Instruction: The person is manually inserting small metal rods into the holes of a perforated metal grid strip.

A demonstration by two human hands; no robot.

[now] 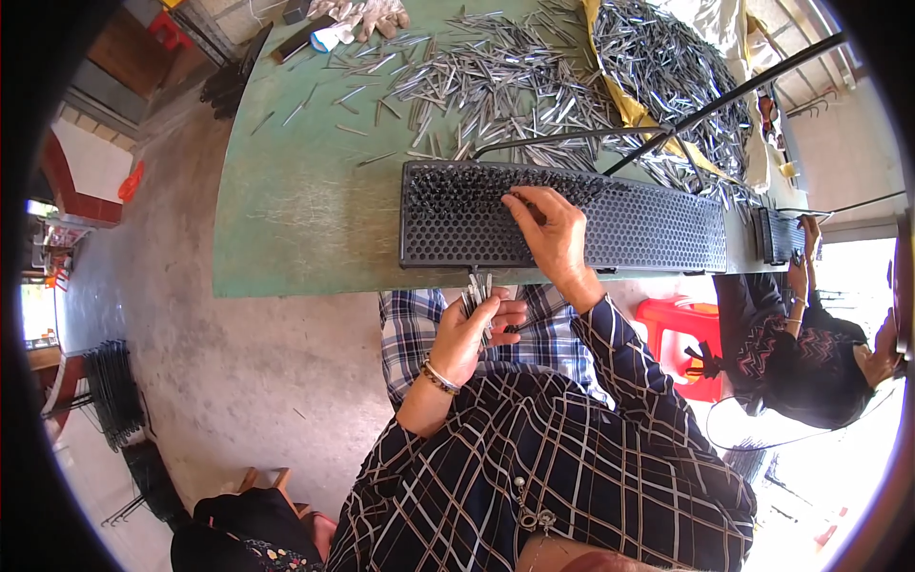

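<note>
A long black tray [658, 229] with rows of round holes lies along the table's near edge. Many holes in its left and far part have dark pieces standing in them. My right hand [553, 234] is over the middle of the tray, thumb and forefinger pinched at its holes; what they hold, if anything, is too small to make out. Below the tray's near edge, my left hand [462, 334] holds a bunch of thin silvery metal strips [475, 292] upright between thumb and palm, its other fingers partly spread.
Loose metal strips [505, 91] are heaped across the green table [286, 210]. A yellow-edged sack [658, 57] of more strips is at the far right. A black metal rod [743, 91] slants above the tray. Gloves [381, 17] lie far left. Another person [796, 353] works at right beside a red stool [681, 343].
</note>
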